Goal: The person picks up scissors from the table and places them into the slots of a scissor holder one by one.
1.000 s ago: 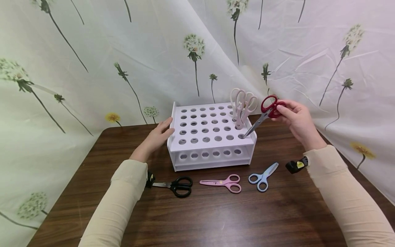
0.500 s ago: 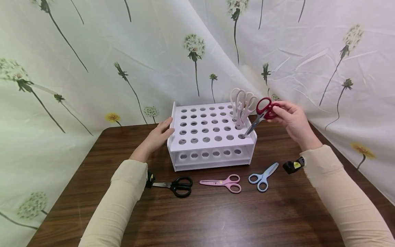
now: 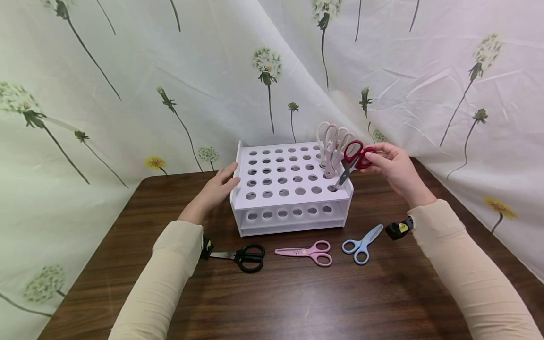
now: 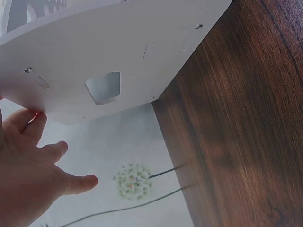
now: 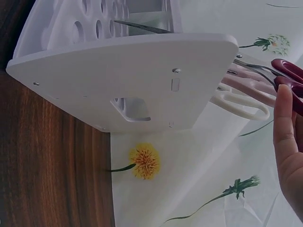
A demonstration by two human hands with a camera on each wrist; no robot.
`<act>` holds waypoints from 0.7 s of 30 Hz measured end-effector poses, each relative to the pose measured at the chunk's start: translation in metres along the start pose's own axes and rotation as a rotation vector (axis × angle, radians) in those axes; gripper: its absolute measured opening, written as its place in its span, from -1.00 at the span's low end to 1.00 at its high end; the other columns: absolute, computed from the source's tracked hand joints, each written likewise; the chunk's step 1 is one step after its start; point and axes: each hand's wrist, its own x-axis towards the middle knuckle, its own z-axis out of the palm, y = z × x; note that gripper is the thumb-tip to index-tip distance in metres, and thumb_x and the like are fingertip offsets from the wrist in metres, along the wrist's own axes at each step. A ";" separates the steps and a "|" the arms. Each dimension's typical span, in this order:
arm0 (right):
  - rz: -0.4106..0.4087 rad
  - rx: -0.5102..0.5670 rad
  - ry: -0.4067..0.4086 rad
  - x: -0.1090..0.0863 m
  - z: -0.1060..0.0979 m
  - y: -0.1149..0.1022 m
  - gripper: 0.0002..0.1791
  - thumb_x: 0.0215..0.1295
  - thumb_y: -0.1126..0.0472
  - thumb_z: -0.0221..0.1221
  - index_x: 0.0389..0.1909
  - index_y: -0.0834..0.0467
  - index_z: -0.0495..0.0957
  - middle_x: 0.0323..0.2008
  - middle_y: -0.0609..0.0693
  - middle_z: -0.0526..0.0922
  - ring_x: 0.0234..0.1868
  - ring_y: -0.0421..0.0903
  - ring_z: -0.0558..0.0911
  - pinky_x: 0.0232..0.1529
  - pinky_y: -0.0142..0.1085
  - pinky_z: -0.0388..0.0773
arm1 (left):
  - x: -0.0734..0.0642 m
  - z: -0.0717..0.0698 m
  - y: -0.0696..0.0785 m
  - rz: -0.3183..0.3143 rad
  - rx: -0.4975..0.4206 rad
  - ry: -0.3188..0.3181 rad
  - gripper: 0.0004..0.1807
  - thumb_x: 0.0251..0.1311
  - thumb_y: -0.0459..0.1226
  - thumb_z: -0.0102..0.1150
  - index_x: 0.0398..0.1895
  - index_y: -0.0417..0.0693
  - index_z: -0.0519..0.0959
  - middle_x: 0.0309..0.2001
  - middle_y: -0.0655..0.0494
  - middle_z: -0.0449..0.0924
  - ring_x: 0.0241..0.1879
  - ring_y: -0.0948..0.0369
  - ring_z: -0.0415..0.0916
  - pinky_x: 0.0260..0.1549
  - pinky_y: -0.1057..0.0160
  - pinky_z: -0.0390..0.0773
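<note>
My right hand (image 3: 397,171) pinches the red-handled scissors (image 3: 345,175) by a handle loop. Their blades slant down into the front right hole of the white rack (image 3: 289,202). In the right wrist view the blade tip (image 5: 144,27) shows below the rack's top plate. Pale pink scissors (image 3: 329,163) and white ones (image 3: 321,151) stand in holes just behind, handles up. My left hand (image 3: 212,191) rests against the rack's left side, fingers extended; the left wrist view shows its fingertips (image 4: 38,122) at the side panel (image 4: 137,71).
On the brown table (image 3: 272,302), in front of the rack, lie black-handled scissors (image 3: 241,255), pink scissors (image 3: 297,251) and light blue scissors (image 3: 363,242). A white curtain with a dandelion print (image 3: 267,63) hangs right behind the rack.
My right hand has moved left and down, bringing the red scissors more upright and deeper into the hole. The left hand and the rack have stayed in place.
</note>
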 end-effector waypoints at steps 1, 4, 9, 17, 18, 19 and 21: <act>0.001 -0.004 0.000 0.000 0.000 0.001 -0.85 0.27 0.47 0.06 -0.27 0.24 0.58 -0.35 0.09 0.63 -0.38 -0.08 0.65 -0.36 -0.29 0.59 | 0.000 0.000 0.000 0.000 0.000 0.000 -0.36 0.39 -0.05 -0.21 0.46 0.09 -0.08 0.44 0.12 -0.19 0.39 0.09 -0.45 0.26 -0.08 -0.23; 0.000 -0.010 -0.010 0.001 0.000 0.003 -0.84 0.27 0.48 0.05 -0.28 0.25 0.58 -0.34 0.09 0.63 -0.38 -0.08 0.65 -0.35 -0.27 0.59 | 0.000 0.000 0.000 -0.003 -0.001 0.003 -0.37 0.39 -0.05 -0.21 0.46 0.10 -0.08 0.44 0.13 -0.19 0.39 0.09 -0.45 0.26 -0.08 -0.23; 0.007 -0.048 -0.020 0.002 0.002 0.005 -0.84 0.26 0.46 0.07 -0.26 0.24 0.59 -0.31 0.07 0.62 -0.36 -0.09 0.64 -0.33 -0.27 0.59 | 0.000 0.000 0.000 -0.005 -0.003 0.002 -0.36 0.39 -0.03 -0.21 0.46 0.12 -0.09 0.44 0.14 -0.20 0.39 0.10 -0.46 0.26 -0.08 -0.23; 0.037 -0.123 -0.017 0.002 0.005 0.009 -0.84 0.25 0.45 0.09 -0.28 0.20 0.61 -0.32 0.02 0.62 -0.39 -0.11 0.64 -0.35 -0.29 0.59 | 0.000 0.001 -0.001 0.002 0.000 0.001 -0.36 0.39 -0.04 -0.22 0.46 0.10 -0.08 0.44 0.13 -0.19 0.39 0.10 -0.46 0.27 -0.06 -0.24; 0.041 -0.129 -0.019 0.002 0.005 0.010 -0.84 0.25 0.45 0.09 -0.28 0.20 0.61 -0.32 0.01 0.62 -0.38 -0.11 0.64 -0.35 -0.29 0.59 | 0.001 0.001 -0.001 0.002 0.001 0.002 -0.36 0.39 -0.03 -0.21 0.46 0.10 -0.08 0.44 0.13 -0.19 0.39 0.10 -0.46 0.27 -0.06 -0.24; 0.046 -0.129 -0.019 0.002 0.006 0.010 -0.85 0.25 0.44 0.09 -0.28 0.21 0.61 -0.32 0.02 0.63 -0.38 -0.11 0.64 -0.35 -0.29 0.59 | 0.001 0.001 -0.001 0.003 0.001 0.002 -0.36 0.39 -0.04 -0.21 0.46 0.09 -0.08 0.44 0.13 -0.19 0.39 0.10 -0.46 0.27 -0.06 -0.24; 0.051 -0.134 -0.015 0.003 0.007 0.010 -0.86 0.25 0.44 0.10 -0.28 0.22 0.61 -0.32 0.01 0.63 -0.39 -0.11 0.64 -0.36 -0.29 0.59 | 0.001 0.001 -0.001 0.002 0.000 0.004 -0.36 0.39 -0.04 -0.21 0.46 0.10 -0.08 0.44 0.13 -0.19 0.39 0.10 -0.46 0.27 -0.06 -0.24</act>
